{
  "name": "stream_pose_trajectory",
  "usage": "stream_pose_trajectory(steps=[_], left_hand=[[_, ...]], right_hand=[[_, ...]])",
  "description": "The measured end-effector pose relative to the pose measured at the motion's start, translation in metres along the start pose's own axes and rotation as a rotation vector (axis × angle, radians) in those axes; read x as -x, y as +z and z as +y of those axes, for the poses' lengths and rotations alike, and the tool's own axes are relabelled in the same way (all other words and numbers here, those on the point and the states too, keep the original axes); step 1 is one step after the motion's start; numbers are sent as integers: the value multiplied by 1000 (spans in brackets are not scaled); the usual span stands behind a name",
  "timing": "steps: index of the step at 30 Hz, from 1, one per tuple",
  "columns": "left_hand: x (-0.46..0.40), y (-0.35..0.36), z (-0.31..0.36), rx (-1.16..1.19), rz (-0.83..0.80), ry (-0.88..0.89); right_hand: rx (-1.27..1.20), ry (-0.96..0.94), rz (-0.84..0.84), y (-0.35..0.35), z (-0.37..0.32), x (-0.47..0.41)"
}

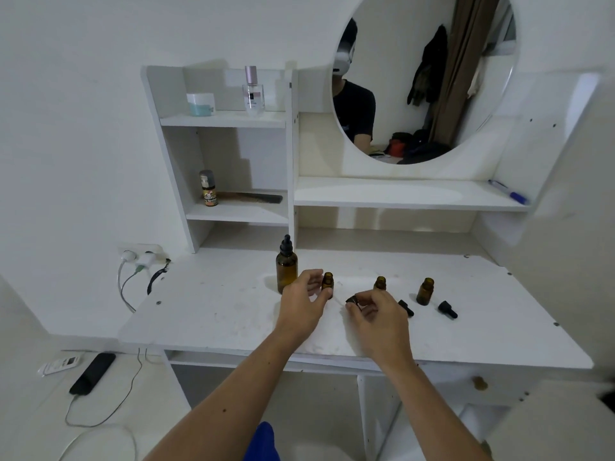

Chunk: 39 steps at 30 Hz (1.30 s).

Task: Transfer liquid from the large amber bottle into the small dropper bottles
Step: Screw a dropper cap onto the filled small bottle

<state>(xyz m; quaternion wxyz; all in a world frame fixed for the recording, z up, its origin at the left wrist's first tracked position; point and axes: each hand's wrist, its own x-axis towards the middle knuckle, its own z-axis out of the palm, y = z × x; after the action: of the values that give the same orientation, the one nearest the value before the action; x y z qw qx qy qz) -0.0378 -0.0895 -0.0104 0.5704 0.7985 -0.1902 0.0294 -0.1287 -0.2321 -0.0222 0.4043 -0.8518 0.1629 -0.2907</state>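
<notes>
The large amber bottle stands upright on the white desk with its black dropper cap on. Three small amber bottles stand uncapped to its right: one by my left hand, one partly behind my right hand, one farther right. My left hand curls loosely around the first small bottle, fingers apart; whether it touches is unclear. My right hand pinches a black dropper cap just above the desk. Two more black dropper caps lie on the desk.
Behind the desk rise white shelves with a perfume bottle, a jar, a spray can and a comb. A round mirror hangs above, a blue pen lies on the right shelf. Cables and a phone lie at the left.
</notes>
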Motion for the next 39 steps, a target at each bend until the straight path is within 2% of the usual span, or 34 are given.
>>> stream_pose_trajectory(steps=[3,5,14,22,25,29,34,39], left_hand=[[-2,0,-1,-25,2,15],[-4,1,-3,-44,0,30],[-5,3,-6,-82,-7,54],[-7,3,-9,-72,-5,54],[-8,3,-10,-67,-7,56],[-9,3,-12,-55,-8,49],[-9,3,-13,-39,-14,39],[-11,2,-16,-20,-28,19]], right_hand=[[-111,22,-19,-6,-4,1],[-132,-29,-33,-9,-7,-1],[-73,-158,19,-11,-16,-24],[43,-295,-52,-18,-22,-39],[101,-359,-112,-21,-29,-52],[215,-410,-283,-25,-49,-73],[283,-354,-479,-19,-67,-90],[324,-299,-545,-11,-66,-98]])
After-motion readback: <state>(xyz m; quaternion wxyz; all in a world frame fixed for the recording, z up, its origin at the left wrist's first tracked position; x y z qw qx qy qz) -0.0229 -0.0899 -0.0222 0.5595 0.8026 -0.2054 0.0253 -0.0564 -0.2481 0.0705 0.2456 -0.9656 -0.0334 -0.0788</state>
